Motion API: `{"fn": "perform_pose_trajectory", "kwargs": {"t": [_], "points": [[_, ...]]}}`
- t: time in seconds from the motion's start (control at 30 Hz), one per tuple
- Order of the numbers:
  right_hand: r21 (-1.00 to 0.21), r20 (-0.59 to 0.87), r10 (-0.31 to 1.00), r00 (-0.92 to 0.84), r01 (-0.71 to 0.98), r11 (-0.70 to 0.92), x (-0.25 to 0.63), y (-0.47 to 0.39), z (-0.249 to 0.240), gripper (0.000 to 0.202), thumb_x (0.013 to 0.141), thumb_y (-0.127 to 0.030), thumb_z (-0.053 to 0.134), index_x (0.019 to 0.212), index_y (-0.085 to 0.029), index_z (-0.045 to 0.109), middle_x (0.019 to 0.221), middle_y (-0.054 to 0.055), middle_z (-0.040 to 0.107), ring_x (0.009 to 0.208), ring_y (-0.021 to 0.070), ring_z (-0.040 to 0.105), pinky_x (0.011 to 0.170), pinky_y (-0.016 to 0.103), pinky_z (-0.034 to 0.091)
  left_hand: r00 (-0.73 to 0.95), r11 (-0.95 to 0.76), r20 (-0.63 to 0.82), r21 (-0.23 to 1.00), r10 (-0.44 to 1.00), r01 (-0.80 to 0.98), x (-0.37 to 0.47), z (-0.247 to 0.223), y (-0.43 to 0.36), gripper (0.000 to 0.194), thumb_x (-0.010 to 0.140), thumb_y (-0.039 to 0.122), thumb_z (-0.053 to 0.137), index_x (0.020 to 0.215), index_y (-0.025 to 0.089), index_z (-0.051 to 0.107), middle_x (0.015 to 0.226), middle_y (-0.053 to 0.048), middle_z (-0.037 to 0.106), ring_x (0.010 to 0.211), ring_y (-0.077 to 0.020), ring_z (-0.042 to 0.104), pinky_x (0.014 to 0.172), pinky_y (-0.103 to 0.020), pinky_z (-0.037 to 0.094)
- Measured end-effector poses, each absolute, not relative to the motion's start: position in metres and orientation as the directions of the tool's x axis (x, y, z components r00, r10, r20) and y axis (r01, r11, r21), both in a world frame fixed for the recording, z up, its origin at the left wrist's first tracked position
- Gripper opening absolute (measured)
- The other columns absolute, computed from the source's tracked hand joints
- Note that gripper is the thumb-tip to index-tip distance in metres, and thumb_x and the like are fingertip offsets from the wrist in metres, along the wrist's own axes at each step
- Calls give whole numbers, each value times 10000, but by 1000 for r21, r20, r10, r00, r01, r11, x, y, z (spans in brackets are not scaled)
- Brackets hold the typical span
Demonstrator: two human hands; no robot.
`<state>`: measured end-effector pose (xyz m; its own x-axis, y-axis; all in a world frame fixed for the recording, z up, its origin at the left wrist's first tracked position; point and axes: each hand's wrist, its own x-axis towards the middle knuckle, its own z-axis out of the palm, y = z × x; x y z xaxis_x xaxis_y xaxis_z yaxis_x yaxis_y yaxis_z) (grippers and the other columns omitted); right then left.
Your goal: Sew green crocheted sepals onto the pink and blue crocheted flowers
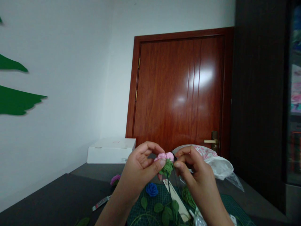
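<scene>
A small pink crocheted flower (pixel 169 156) with a green yarn base (pixel 167 168) and a thin dark stem is held up above the table. My left hand (pixel 147 161) pinches the flower from the left, thumb in front. On the right, my right hand (pixel 194 166) has its thumb and index finger pressed together beside the flower, at the end of what looks like a thin needle crossing the front. A thin strand hangs down near these fingertips.
Below lie a green cutting mat (pixel 138 208), a blue rose (pixel 151 189), green leaves (pixel 166 213), a pale strip (pixel 180 204) and green yarn (pixel 187 197). A purple flower (pixel 115 179), a white box (pixel 108 151) and a plastic bag (pixel 219 167) stand farther out.
</scene>
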<state>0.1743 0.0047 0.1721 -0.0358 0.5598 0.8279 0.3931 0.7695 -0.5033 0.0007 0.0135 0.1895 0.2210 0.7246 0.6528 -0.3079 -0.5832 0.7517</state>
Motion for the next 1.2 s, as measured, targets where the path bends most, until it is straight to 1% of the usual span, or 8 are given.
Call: {"fn": "perform_pose_trajectory", "kwargs": {"t": [0.13,0.33,0.47,0.6,0.7,0.83,1.03,1.2], "points": [[-481,837,545,-46,413,773,188,9,174,94,904,-213,599,811,-221,592,756,-14,602,679,153,580,616,262,433,203,-565,634,764,746,-311,-3,192,12,209,790,228,747,914,152,596,890,-29,619,640,-97,585,477,-177,532],[-395,900,436,22,465,792,172,6,174,170,902,-161,586,739,-212,585,699,-17,576,650,156,549,587,265,406,235,-544,609,788,758,-288,3,193,10,221,750,207,760,889,148,599,867,-12,596,620,-89,573,464,-174,521],[-334,906,420,-50,524,783,171,3,175,100,916,-144,573,911,-225,632,867,22,626,778,186,594,661,292,453,212,-547,587,808,782,-221,6,192,12,218,741,200,741,889,147,591,879,-16,593,647,-103,580,461,-176,514],[-207,928,352,-125,613,763,179,-5,182,209,891,-159,642,1073,-262,653,1037,60,608,932,233,583,746,348,466,228,-533,554,832,800,-152,9,191,15,222,719,158,715,897,150,582,869,-7,598,611,-92,581,452,-169,497],[-134,899,346,-268,584,800,177,-9,185,115,880,-137,661,932,-240,651,942,50,637,910,238,584,770,372,462,256,-557,569,821,781,-127,14,189,17,232,690,106,683,895,157,588,833,11,582,581,-84,577,458,-172,494],[-120,921,296,-254,539,834,169,-8,185,179,909,-70,572,811,-220,579,814,28,651,815,212,589,732,355,450,258,-583,579,809,773,-68,17,188,16,177,727,142,654,893,161,596,817,6,573,578,-96,571,449,-188,492],[-251,933,338,-126,447,859,164,-12,175,165,952,-137,513,822,-233,547,729,-15,632,658,147,594,614,266,440,207,-688,667,724,716,48,21,188,9,108,759,123,641,858,162,618,821,-24,611,720,-143,605,539,-206,508],[-455,890,450,76,190,870,159,-14,168,200,1027,-336,416,854,-244,460,651,-25,611,483,120,530,483,245,405,179,-686,664,714,726,138,27,183,17,51,801,130,615,835,159,639,827,-39,633,694,-137,594,530,-203,485]]}}
